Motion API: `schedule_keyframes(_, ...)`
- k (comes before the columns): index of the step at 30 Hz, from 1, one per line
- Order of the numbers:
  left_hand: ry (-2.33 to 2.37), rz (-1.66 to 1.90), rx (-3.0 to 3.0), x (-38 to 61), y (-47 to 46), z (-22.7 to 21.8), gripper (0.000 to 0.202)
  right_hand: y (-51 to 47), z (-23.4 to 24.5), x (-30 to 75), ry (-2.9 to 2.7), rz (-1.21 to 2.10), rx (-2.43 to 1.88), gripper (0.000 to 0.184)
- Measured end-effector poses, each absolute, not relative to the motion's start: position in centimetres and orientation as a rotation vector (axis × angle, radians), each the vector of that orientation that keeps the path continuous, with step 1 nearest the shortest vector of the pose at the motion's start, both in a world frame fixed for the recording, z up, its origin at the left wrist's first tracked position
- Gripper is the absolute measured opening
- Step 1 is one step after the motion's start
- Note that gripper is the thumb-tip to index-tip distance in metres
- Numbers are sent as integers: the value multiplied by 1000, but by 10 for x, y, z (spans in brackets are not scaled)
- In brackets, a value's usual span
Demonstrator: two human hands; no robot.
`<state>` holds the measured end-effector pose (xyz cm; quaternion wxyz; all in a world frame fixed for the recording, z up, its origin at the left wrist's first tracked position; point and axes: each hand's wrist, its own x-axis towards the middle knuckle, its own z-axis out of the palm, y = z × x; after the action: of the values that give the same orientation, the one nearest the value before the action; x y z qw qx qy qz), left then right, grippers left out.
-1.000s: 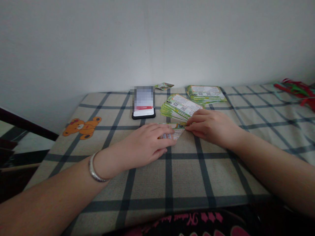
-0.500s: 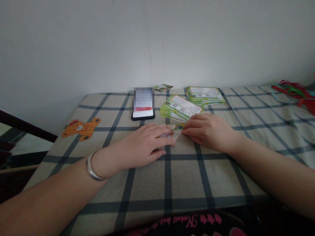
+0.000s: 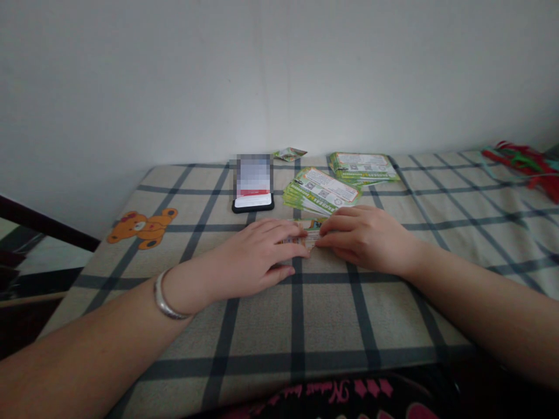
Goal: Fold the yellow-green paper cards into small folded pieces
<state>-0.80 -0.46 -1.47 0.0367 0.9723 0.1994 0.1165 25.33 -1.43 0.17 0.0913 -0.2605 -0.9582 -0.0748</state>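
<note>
The pale wall [image 3: 279,70] is met by the far edge of the tabletop [image 3: 332,314], which is covered with a checked cloth. Near the far edge, well to the right, a red and green bundle [image 3: 530,166] is seen; its make-up cannot be told. Over the middle, the left hand [image 3: 257,256] is laid palm down with fingers extended, closed on nothing. The right hand [image 3: 367,238] is set opposite, its fingers bent together; whether paper is pinched or merely pressed there cannot be told. By the far edge, right of centre, a stack of printed leaflets [image 3: 367,167] is placed, with a fanned set [image 3: 321,189] lying just nearer. A phone [image 3: 253,201] is laid left of the fan, and an orange bear figure [image 3: 142,227] is shown by the left edge. The leaflet being worked [image 3: 311,235] lies mid-tabletop, mostly covered by the left fingers, its right end met by the right fingertips. A fold appears to be pressed; it would be done best if the sheet were pinned firmly, the edges matched, and the crease run outward in one stroke. A bangle [image 3: 162,297] is worn on the left wrist. A small folded piece [image 3: 290,154] is set at the far edge.
</note>
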Motion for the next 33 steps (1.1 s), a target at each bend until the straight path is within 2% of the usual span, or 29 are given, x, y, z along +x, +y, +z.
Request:
schedule_keyframes(20, 590, 385, 3006, -8, -5, -15, 29, -4, 0, 267, -2726, -438, -1022, 18)
schedule_keyframes(33, 555, 426, 3038, -9, -5, -13, 27, -4, -6, 258, -2687, -393, -963, 20)
